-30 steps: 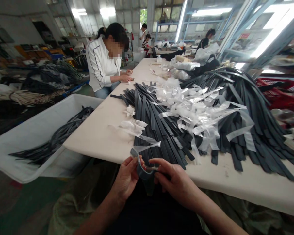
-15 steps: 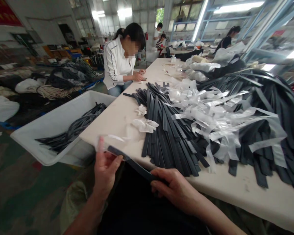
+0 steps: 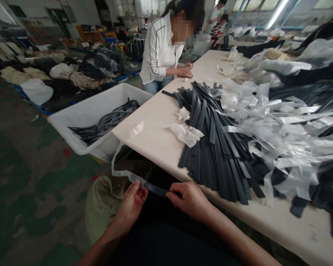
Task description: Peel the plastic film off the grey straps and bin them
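Observation:
Low in front of the table edge, I hold a flat black strip [image 3: 156,190] between my two hands. My left hand [image 3: 133,201] is closed in a pinch where the strip meets a ribbon of translucent white film [image 3: 121,173]. The film runs out beyond those fingers and curves up toward the table corner. My right hand [image 3: 190,201] is closed around the strip farther along; the rest of it is hidden behind that hand. Nearby on the table lies a fanned pile of similar black strips [image 3: 211,147].
A tangled heap of clear film [image 3: 288,136] covers the table's right part. Crumpled white scraps [image 3: 187,135] lie on the tabletop [image 3: 150,111]. At the left stands a white bin [image 3: 65,122] with black strips inside. A person in a white jacket [image 3: 155,51] sits beyond it.
The white film now trails as a long ribbon from my left hand, which has come lower and closer to my right. The head view has swung left.

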{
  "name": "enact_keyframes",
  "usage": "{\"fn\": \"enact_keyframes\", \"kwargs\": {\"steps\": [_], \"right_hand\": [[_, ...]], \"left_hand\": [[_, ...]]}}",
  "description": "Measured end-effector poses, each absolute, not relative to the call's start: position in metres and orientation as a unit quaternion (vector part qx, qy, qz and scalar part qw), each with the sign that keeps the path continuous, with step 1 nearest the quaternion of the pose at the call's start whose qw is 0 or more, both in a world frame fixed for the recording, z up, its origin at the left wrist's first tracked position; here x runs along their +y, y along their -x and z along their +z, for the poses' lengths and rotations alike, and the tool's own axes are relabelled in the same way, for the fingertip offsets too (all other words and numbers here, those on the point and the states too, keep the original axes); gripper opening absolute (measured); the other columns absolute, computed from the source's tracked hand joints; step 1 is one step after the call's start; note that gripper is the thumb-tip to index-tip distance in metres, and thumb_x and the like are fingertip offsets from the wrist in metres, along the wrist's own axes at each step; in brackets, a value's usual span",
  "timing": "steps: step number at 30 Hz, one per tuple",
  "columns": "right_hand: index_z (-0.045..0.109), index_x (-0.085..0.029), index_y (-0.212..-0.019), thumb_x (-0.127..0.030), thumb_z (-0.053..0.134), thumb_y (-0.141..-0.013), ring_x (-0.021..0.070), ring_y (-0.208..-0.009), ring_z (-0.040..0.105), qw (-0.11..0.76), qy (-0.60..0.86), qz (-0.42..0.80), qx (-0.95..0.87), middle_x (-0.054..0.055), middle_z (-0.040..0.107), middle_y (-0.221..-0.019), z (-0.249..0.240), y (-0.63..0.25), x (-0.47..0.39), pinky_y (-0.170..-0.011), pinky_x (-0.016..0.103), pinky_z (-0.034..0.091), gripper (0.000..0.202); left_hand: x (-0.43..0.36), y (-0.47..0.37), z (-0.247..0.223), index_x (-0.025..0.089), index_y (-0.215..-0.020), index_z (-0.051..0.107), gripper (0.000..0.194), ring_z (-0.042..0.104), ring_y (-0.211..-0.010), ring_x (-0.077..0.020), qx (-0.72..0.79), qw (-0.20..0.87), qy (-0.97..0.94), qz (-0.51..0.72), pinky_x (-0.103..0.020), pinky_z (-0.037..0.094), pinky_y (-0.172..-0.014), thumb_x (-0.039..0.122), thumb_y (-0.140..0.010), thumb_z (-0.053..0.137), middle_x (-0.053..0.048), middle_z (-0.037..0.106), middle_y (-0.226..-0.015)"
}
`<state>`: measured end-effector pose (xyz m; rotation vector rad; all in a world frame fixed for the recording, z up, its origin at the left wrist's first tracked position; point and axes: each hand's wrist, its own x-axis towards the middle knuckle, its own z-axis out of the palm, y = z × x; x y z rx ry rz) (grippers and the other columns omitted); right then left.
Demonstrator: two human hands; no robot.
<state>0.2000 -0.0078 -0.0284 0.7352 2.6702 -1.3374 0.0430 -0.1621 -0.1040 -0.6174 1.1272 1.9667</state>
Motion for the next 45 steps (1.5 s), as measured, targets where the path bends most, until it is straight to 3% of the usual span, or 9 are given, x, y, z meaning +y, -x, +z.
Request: {"fn": "enact_keyframes", "kwargs": {"steps": [3, 10, 14, 17, 24, 29, 36, 40, 45], "right_hand": [[0.06, -0.018, -0.063, -0.025, 0.059, -0.086, 0.0106, -0.053, 0.05, 0.03, -0.25, -0.375, 0.892, -0.003, 0.057, -0.057, -0.024, -0.21, -0.007, -0.053, 0.023, 0.029, 0.024], [0.058, -0.018, -0.064, -0.025, 0.057, -0.089, 0.0111, -0.055, 0.049, 0.018, -0.25, -0.381, 0.89, -0.003, 0.057, -0.058, -0.034, -0.181, -0.018, -0.053, 0.023, 0.029, 0.025], [0.066, -0.019, -0.076, -0.034, 0.06, -0.091, 0.0129, -0.06, 0.057, 0.041, -0.244, -0.409, 0.878, -0.002, 0.065, -0.067, -0.031, -0.187, -0.01, -0.056, 0.023, 0.032, 0.022], [0.065, -0.02, -0.074, -0.034, 0.056, -0.093, 0.0133, -0.059, 0.058, 0.053, -0.265, -0.393, 0.879, -0.002, 0.065, -0.064, -0.025, -0.202, -0.003, -0.056, 0.023, 0.033, 0.025], [0.062, -0.019, -0.069, -0.03, 0.056, -0.093, 0.0138, -0.059, 0.058, 0.031, -0.263, -0.365, 0.892, 0.0, 0.065, -0.065, -0.033, -0.187, -0.014, -0.056, 0.024, 0.034, 0.026], [0.064, -0.02, -0.071, -0.033, 0.054, -0.092, 0.014, -0.059, 0.058, 0.045, -0.267, -0.393, 0.879, -0.001, 0.064, -0.064, -0.02, -0.205, -0.005, -0.055, 0.024, 0.035, 0.027], [0.06, -0.019, -0.065, -0.022, 0.055, -0.088, 0.0129, -0.055, 0.056, 0.009, -0.293, -0.399, 0.869, -0.001, 0.062, -0.059, -0.022, -0.194, -0.012, -0.053, 0.022, 0.035, 0.025], [0.067, -0.019, -0.071, -0.026, 0.058, -0.09, 0.0135, -0.059, 0.059, -0.01, -0.297, -0.412, 0.862, 0.0, 0.066, -0.064, -0.027, -0.187, -0.012, -0.053, 0.022, 0.035, 0.022], [0.065, -0.019, -0.067, -0.026, 0.056, -0.092, 0.0134, -0.059, 0.06, 0.002, -0.311, -0.367, 0.877, 0.0, 0.066, -0.062, -0.023, -0.195, -0.007, -0.056, 0.022, 0.035, 0.027]], "left_hand": [[-0.163, -0.058, -0.108, 0.014, -0.074, 0.065, 0.016, 0.066, -0.06, -0.0106, 0.43, 0.444, 0.243, 0.747, -0.025, 0.06, -0.065, 0.003, -0.086, 0.065, 0.0, 0.068, -0.068], [-0.147, -0.075, -0.105, 0.014, -0.079, 0.069, 0.023, 0.068, -0.068, -0.0126, 0.384, 0.546, 0.165, 0.726, -0.024, 0.059, -0.068, 0.015, -0.066, 0.089, -0.001, 0.072, -0.075], [-0.148, -0.056, -0.107, 0.014, -0.079, 0.07, 0.023, 0.068, -0.067, -0.0125, 0.391, 0.501, 0.164, 0.755, -0.023, 0.058, -0.067, 0.014, -0.066, 0.088, -0.001, 0.072, -0.075], [-0.149, -0.047, -0.107, 0.016, -0.075, 0.068, 0.021, 0.065, -0.061, -0.009, 0.395, 0.471, 0.18, 0.768, -0.021, 0.057, -0.065, 0.012, -0.067, 0.088, 0.003, 0.07, -0.069], [-0.136, -0.07, -0.1, 0.01, -0.078, 0.071, 0.035, 0.069, -0.067, -0.0157, 0.374, 0.542, 0.147, 0.738, -0.026, 0.058, -0.065, 0.018, -0.054, 0.095, -0.005, 0.074, -0.075], [-0.139, -0.052, -0.095, 0.014, -0.077, 0.07, 0.026, 0.065, -0.06, -0.0112, 0.398, 0.484, 0.183, 0.757, -0.023, 0.057, -0.061, 0.012, -0.062, 0.091, 0.0, 0.072, -0.07], [-0.129, -0.062, -0.091, 0.013, -0.076, 0.069, 0.017, 0.068, -0.062, -0.0135, 0.403, 0.5, 0.185, 0.744, -0.025, 0.058, -0.061, 0.01, -0.07, 0.085, -0.002, 0.072, -0.071], [-0.127, -0.056, -0.099, 0.013, -0.074, 0.068, 0.018, 0.067, -0.059, -0.0125, 0.423, 0.465, 0.181, 0.756, -0.025, 0.059, -0.06, 0.003, -0.07, 0.082, 0.0, 0.071, -0.068], [-0.13, -0.061, -0.097, 0.012, -0.078, 0.07, 0.012, 0.069, -0.064, -0.0132, 0.406, 0.507, 0.182, 0.738, -0.026, 0.062, -0.065, 0.001, -0.077, 0.075, -0.003, 0.073, -0.073]]}}
